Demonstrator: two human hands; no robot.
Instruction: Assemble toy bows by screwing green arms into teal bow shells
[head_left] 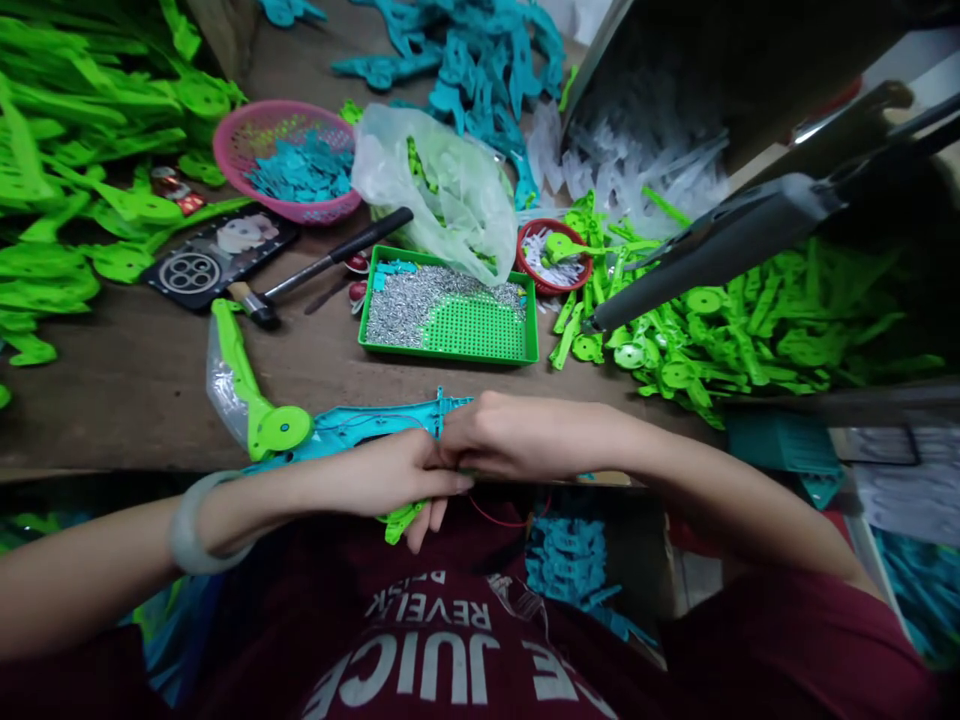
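Observation:
Both hands meet at the table's near edge over a toy made of a teal plastic body (375, 425) and a green arm (251, 395) with a round hub. My left hand (394, 480) wraps round the toy's lower part, where a green piece sticks out below the fingers. My right hand (517, 435) is closed on the toy's right end. A thin red wire (499, 518) hangs just under the hands. A pale bangle (187, 525) sits on my left wrist.
A green tray (450, 320) of small metal screws lies ahead, with a hammer (315, 270) to its left. A pink basket (289, 160) holds teal parts. A clear bag (442, 185), a red bowl (555, 258), heaps of green parts (750, 320) and a grey tool arm (720, 250) crowd the right.

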